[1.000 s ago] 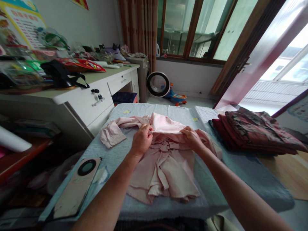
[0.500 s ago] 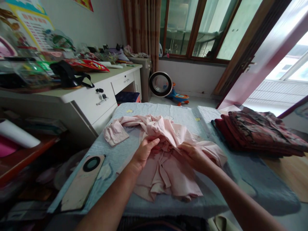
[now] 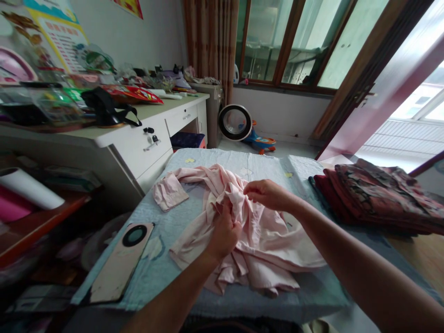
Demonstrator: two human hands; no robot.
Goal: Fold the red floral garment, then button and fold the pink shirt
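Note:
A pale pink shirt [image 3: 263, 231] lies crumpled on a light blue quilted cover [image 3: 145, 277]. One of its sleeves [image 3: 170, 190] stretches out to the left, with the cuff end flat on the cover. My left hand [image 3: 225, 233] is closed on bunched cloth at the middle of the shirt, its fingertips partly hidden in the folds. Just to the right and slightly farther away, my right hand [image 3: 268, 193] pinches a raised fold of the same shirt. The lower part of the shirt fans out towards me in loose folds.
A phone [image 3: 121, 263] with a round camera ring lies at the cover's left. Folded dark red patterned cloths [image 3: 378, 194] are stacked at the right. A cluttered white desk [image 3: 138, 143] stands at the left; a blue ride-on toy [image 3: 260, 141] is on the floor behind.
My right hand has moved up and away from me, bringing cloth with it. My left hand has shifted right and nearer. The right part of the shirt now spreads towards me.

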